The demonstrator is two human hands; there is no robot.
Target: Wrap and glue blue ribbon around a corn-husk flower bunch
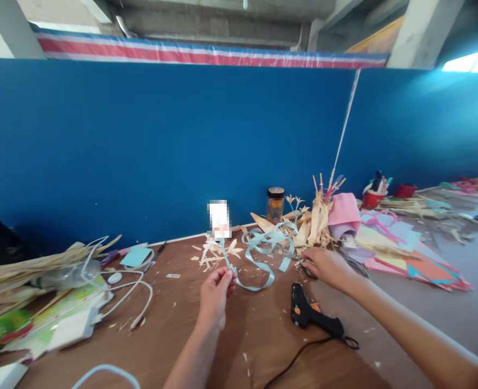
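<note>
My left hand [218, 289] is closed, thumb against forefinger, on a light blue ribbon-wrapped stem [227, 258]. From those fingers a loose light blue ribbon [263, 286] curls away to the right across the brown table. Pale husk petals [208, 255] lie around the stem's upper part. My right hand [322, 266] reaches down beside the ribbon, its fingers on a dark-handled pair of scissors [310, 272]; the hand covers part of them. Nearer to me than the right hand, a black glue gun [316, 313] with an orange trigger rests on the table.
Behind the right hand stand a dark-lidded jar [276, 204] and a bundle of dried husks [318, 221]. Coloured sheets [421, 265] spread to the right. White cables [141, 286], a plastic bottle [66, 274] and dry stalks [15, 262] crowd the left. A blue partition [161, 146] closes off the back.
</note>
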